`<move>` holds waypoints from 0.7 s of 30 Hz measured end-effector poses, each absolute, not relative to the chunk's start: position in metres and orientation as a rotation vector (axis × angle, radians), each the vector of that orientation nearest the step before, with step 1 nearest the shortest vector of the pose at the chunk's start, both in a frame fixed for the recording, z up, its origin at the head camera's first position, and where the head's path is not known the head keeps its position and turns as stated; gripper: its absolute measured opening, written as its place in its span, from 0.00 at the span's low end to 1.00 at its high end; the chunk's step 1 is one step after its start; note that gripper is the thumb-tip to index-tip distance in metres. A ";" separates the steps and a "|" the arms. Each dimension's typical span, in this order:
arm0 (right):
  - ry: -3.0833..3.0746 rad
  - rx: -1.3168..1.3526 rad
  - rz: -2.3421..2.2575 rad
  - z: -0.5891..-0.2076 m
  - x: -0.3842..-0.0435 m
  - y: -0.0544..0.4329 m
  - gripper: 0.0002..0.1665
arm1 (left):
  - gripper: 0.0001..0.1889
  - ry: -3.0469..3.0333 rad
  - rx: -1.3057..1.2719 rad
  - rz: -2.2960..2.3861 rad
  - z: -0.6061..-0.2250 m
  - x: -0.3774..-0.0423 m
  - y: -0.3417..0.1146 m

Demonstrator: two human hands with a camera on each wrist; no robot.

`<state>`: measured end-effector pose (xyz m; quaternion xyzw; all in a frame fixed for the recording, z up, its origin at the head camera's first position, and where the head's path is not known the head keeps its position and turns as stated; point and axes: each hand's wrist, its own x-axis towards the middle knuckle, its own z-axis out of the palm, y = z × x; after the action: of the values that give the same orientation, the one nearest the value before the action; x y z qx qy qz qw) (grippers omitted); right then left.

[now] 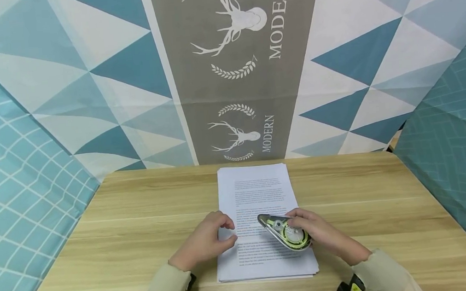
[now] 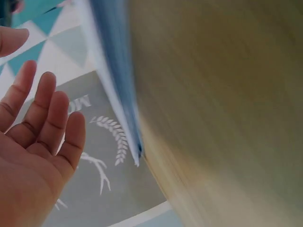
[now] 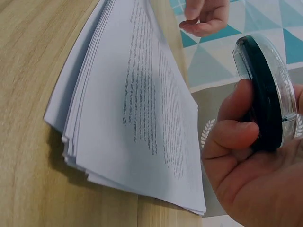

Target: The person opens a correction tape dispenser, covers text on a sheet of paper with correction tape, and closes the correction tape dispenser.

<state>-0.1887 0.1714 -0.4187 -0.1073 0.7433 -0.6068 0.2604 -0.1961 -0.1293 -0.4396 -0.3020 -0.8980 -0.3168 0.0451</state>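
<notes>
A correction tape dispenser (image 1: 286,232), dark and clear plastic with yellow-green trim, is gripped between the thumb and fingers of my right hand (image 1: 321,230). It is above the stack of printed paper (image 1: 258,194), its narrow end pointing left. In the right wrist view the dispenser (image 3: 265,90) shows its dark edge beside the sheets. My left hand (image 1: 212,239) is by the stack's left edge, fingers loosely bent and holding nothing. The left wrist view shows that hand (image 2: 38,156) with its palm bare and fingers apart.
Under the paper lies a wood-grain table (image 1: 148,227). A patterned cloth (image 1: 244,84) with deer heads and triangles hangs behind it. Blue checked cloth (image 1: 16,183) covers the left side, and teal cloth (image 1: 458,153) the right. A dark wrist strap (image 1: 351,287) is at my right sleeve.
</notes>
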 end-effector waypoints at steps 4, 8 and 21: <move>2.017 -0.272 -1.659 -0.418 -0.189 0.176 0.22 | 0.08 -2.766 -1.020 -0.768 -0.442 -0.205 -0.132; 2.024 -0.248 -1.675 -0.418 -0.190 0.179 0.23 | 0.08 -2.787 -1.115 -0.613 -0.445 -0.214 -0.134; 2.120 -0.068 -1.709 -0.419 -0.192 0.193 0.26 | 0.05 -2.742 -1.358 -0.285 -0.446 -0.231 -0.133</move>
<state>-0.1915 0.1927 -0.4192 -0.0245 0.7613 -0.6137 0.2076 -0.2314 -0.1329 -0.4460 -0.4418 -0.8917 -0.0925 0.0342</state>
